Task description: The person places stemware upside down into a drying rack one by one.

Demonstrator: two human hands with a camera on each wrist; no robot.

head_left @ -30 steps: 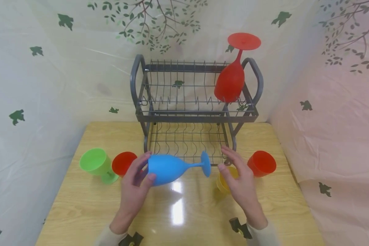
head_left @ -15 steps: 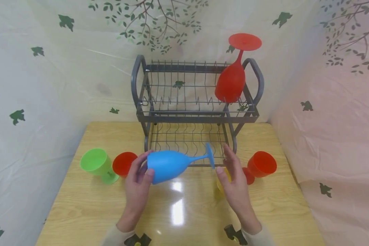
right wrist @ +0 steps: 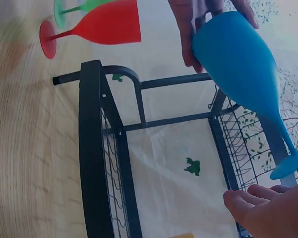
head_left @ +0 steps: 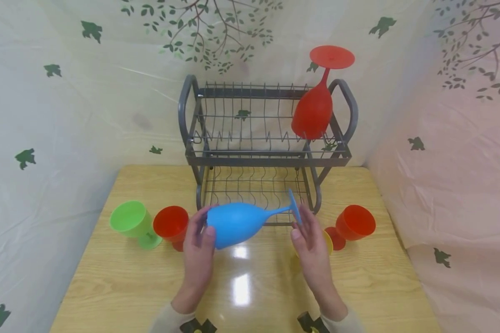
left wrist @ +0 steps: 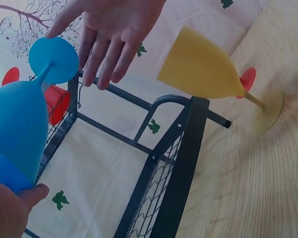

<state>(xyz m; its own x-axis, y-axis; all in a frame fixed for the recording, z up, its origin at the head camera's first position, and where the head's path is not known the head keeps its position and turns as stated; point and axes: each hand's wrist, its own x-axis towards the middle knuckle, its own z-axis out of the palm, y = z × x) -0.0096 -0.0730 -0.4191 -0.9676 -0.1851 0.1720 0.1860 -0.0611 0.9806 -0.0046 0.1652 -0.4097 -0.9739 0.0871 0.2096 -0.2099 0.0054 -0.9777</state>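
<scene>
A blue plastic wine goblet [head_left: 238,224] lies sideways in the air in front of the dish rack, its foot toward the right. My left hand [head_left: 198,254] grips its bowl near the rim, thumb on the near side. At the other end, my right hand [head_left: 312,254] has its extended fingers right at the goblet's foot [right wrist: 291,162], not curled round it. In the left wrist view the right hand's fingers [left wrist: 111,54] hang straight beside that foot. A yellow goblet [left wrist: 201,64] stands on the table, mostly hidden behind the right hand in the head view.
The two-tier black dish rack [head_left: 271,161] stands at the back; an upside-down red goblet [head_left: 313,111] leans in its upper right. Upright on the table [head_left: 121,286] are a green goblet [head_left: 130,219] and red goblet [head_left: 171,224] at left, and another red goblet [head_left: 355,223] at right.
The blue goblet has shifted right with my left hand, its foot rising and tilting up. My right hand has come inward, left, to the foot, uncovering more of the right red goblet.
</scene>
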